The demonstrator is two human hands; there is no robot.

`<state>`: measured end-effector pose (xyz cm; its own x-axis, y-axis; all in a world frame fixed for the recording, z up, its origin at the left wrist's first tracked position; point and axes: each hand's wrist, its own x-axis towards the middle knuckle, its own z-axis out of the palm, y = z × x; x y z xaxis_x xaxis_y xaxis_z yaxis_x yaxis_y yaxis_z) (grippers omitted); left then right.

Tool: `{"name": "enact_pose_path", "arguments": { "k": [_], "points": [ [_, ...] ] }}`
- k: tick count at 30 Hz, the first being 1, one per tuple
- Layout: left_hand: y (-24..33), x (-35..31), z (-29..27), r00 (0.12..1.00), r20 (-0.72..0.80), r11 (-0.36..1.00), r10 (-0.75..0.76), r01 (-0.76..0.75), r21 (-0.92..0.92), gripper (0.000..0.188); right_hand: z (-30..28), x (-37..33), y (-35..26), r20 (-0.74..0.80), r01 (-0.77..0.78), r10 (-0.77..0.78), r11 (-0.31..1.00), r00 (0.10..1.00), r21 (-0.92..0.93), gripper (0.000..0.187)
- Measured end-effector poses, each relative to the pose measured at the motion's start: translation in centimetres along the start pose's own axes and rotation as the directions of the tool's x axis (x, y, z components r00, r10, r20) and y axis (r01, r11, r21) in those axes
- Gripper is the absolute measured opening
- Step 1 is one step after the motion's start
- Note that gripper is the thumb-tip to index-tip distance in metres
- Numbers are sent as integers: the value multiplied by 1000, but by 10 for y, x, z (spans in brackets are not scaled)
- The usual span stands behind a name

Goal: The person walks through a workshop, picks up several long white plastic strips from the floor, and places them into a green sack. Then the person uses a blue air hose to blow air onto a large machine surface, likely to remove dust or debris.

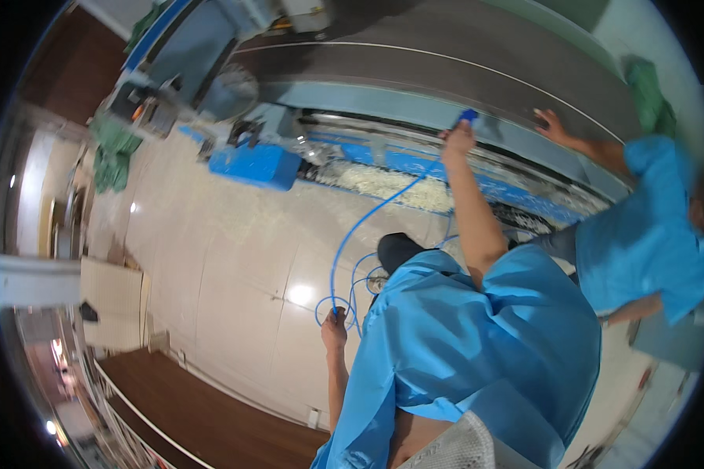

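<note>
My right hand (458, 141) is stretched out over the front edge of a long machine, closed around a blue air blow gun (468, 116). From it a thin blue hose (365, 216) curves down and left to my left hand (334, 331). My left hand is closed on that hose, low and out to the side, and loops of it hang near my legs. Below the blow gun runs a blue trough (530, 190), with a heap of pale shavings (395, 189) in it.
A co-worker in a blue shirt (632, 227) stands at the right, one hand (553, 127) over the machine's dark bed (414, 70). A blue motor-like box (256, 166) juts out at the trough's left end. A brown board (211, 406) lies at the lower left, beside the tiled floor (227, 258).
</note>
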<state>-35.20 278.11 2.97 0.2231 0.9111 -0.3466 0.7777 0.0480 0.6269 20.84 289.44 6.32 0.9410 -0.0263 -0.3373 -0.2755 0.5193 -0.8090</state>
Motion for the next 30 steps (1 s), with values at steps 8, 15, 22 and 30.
{"name": "enact_pose_path", "arguments": {
  "k": [8,15,22,30],
  "points": [
    [-6,41,-7,998,15,996,67,-66,-52,26,22,-15,30,401,-306,481,851,780,-427,30],
    [-19,58,-12,996,95,1000,3,-3,6,25,37,14,52,19,-91,92,995,996,-36,29],
    [9,108,-9,991,89,993,-103,98,65,30,99,-2,112,330,-292,451,853,829,-432,30],
    [40,162,-37,990,85,980,-109,92,176,29,172,0,159,309,-230,373,881,875,-413,31]
  ]
}}
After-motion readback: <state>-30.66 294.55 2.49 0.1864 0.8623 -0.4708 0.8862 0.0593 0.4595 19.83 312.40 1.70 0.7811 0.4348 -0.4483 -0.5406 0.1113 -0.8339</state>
